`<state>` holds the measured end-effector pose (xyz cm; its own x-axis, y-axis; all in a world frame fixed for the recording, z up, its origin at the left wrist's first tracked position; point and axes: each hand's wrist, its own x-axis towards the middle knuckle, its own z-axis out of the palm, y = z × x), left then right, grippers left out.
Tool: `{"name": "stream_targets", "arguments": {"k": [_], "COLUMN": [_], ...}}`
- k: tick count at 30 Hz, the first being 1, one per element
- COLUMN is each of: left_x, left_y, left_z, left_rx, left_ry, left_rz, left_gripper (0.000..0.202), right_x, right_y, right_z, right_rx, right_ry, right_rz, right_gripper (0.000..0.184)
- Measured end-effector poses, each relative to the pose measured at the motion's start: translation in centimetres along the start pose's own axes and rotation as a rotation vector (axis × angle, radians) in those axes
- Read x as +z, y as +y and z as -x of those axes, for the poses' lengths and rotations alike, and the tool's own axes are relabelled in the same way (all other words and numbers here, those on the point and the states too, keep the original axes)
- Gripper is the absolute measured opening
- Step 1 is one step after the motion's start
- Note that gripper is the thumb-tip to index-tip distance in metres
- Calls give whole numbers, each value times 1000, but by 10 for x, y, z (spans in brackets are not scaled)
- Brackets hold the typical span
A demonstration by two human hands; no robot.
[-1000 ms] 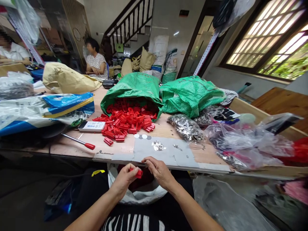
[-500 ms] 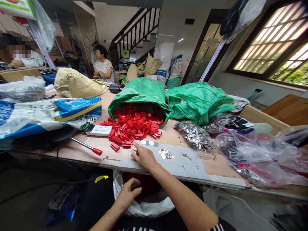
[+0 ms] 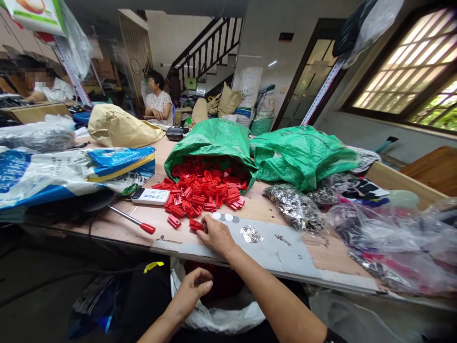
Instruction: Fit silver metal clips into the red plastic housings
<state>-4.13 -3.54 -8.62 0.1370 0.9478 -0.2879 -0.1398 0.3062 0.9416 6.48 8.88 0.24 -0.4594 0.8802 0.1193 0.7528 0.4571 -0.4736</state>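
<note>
My right hand [image 3: 216,234] is over the table's front edge, thumb and fingers closed on a small red plastic piece [image 3: 195,225]. That piece sits just in front of a heap of similar red pieces [image 3: 200,190], which spills from the mouth of a green woven sack [image 3: 214,138]. Another loose red piece [image 3: 174,221] lies to its left. Below the table edge, my left hand [image 3: 193,289] hovers with curved fingers and the thumb apart, holding nothing visible. Under it is an open white sack [image 3: 228,324] with dark red contents that I cannot make out.
A grey sheet [image 3: 264,257] carries small shiny metal bits [image 3: 252,234] and white discs. To the left are a red-handled rod [image 3: 146,227] and a white calculator-like device [image 3: 152,196]. Plastic bags of metal parts [image 3: 294,206] stand right. A person [image 3: 159,102] sits across the table.
My right hand has closed on a red piece at the front of the heap and drawn it slightly toward me. The left hand stays nearly still. The view has shifted a little.
</note>
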Motion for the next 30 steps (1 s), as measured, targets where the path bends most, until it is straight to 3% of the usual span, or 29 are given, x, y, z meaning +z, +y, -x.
{"name": "stream_targets", "arguments": {"k": [4, 7, 11, 14, 18, 22, 26, 30], "left_x": [0, -1, 5, 13, 18, 21, 26, 32], "left_y": [27, 41, 44, 44, 45, 47, 47, 50], "left_z": [9, 14, 17, 20, 24, 29, 32, 31], "left_rx": [-246, -341, -431, -463, -422, -431, -414, -413], "left_ry": [-56, -180, -370, -399, -323, -233, -173, -112], "left_rz": [487, 719, 837, 821, 738, 639, 602, 584], "left_gripper": [40, 47, 46, 32, 46, 60, 58, 55], "right_x": [-18, -32, -43, -48, -57, -80, -104, -108], "right_y": [6, 10, 12, 17, 47, 105, 151, 165], "right_z": [35, 68, 103, 118, 131, 141, 149, 148], "right_rx": [-75, -153, -243, -259, -65, 280, 530, 593], "right_ry": [-30, -122, -213, -224, -55, 252, 311, 306], "right_rz": [-208, -323, -285, -315, -341, -69, 173, 198], "right_gripper": [21, 22, 22, 27, 25, 15, 16, 14]}}
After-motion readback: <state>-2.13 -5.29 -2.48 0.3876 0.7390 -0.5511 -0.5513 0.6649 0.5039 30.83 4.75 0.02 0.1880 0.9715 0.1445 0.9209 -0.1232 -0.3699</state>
